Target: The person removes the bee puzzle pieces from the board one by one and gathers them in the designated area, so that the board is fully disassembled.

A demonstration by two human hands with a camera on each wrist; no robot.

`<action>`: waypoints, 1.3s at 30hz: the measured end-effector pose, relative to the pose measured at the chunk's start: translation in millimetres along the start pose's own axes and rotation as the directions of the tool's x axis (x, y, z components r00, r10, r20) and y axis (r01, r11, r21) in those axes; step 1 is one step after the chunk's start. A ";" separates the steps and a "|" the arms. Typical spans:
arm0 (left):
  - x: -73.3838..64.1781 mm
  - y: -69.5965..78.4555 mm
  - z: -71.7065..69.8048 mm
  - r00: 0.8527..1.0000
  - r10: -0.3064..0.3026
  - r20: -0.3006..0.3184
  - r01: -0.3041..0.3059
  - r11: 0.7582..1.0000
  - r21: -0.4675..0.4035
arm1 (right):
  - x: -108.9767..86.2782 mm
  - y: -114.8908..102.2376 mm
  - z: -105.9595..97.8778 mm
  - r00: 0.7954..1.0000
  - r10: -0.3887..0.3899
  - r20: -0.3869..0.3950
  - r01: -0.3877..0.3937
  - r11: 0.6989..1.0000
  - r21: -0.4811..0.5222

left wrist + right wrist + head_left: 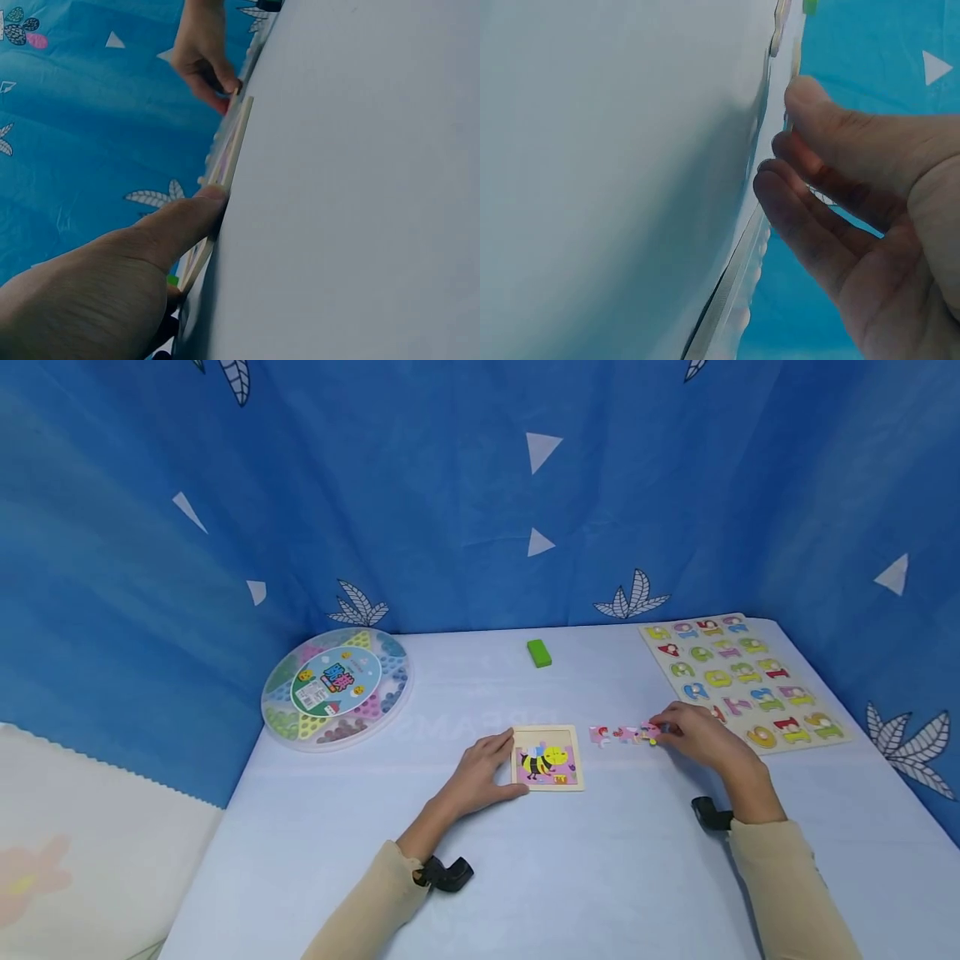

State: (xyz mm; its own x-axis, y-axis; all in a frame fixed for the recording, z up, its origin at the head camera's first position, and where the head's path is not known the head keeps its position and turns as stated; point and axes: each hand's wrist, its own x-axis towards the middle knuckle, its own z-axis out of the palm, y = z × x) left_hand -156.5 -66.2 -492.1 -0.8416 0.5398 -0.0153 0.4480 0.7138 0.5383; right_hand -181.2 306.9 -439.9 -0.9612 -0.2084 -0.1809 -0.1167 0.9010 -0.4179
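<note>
My left hand (480, 774) steadies a square wooden puzzle tray (546, 788) at its left side, fingers at the upper corner and thumb at the lower edge. Inside the tray is a bee picture (546, 762) on pink, with bare wood showing along the top. To the right of the tray, my right hand (693, 733) pinches a small pink and yellow puzzle piece (649, 735) between thumb and fingertips. More pink puzzle pieces (600, 736) lie in a row between the tray and that hand. In the left wrist view, the thumb (199, 214) presses on the tray's rim.
A number puzzle board (795, 693) lies at the back right, close beyond my right hand. A green block (538, 653) sits near the back edge. At the back left is a round Chinese checkers box (337, 689). Blue cloth (450, 510) hangs behind the white table (570, 877).
</note>
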 end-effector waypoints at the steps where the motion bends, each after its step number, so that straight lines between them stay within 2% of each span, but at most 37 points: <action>1: 0.5 0.2 0.5 1.000 -0.001 -0.002 0.001 1.000 0.000 | -0.7 0.9 -0.2 1.000 -0.002 -0.004 0.002 1.000 -0.004; 7: 1.7 0.6 1.2 1.000 -0.011 -0.005 0.011 1.000 0.011 | -3.2 6.5 0.1 1.000 -0.005 -0.022 0.005 0.999 -0.034; 17: 2.5 0.6 0.0 1.000 -0.002 -0.009 0.002 1.000 0.012 | -2.1 11.2 -1.3 1.000 0.012 -0.007 -0.012 0.999 -0.042; 28: 1.9 2.5 1.1 1.000 -0.016 -0.013 0.017 1.000 0.012 | -2.3 7.1 -1.0 1.000 0.025 0.002 -0.024 0.996 -0.080; 39: 2.5 2.0 1.4 1.000 -0.016 -0.007 0.016 1.000 0.013 | -2.8 4.7 -1.5 0.999 0.054 -0.004 -0.054 0.997 -0.057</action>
State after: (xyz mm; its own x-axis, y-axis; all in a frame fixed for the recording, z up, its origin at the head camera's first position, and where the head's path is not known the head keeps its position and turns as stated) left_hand -157.2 -62.9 -492.3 -0.8508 0.5252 -0.0183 0.4381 0.7281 0.5273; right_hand -179.5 312.3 -440.0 -0.9670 -0.1579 -0.2001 -0.0783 0.9311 -0.3562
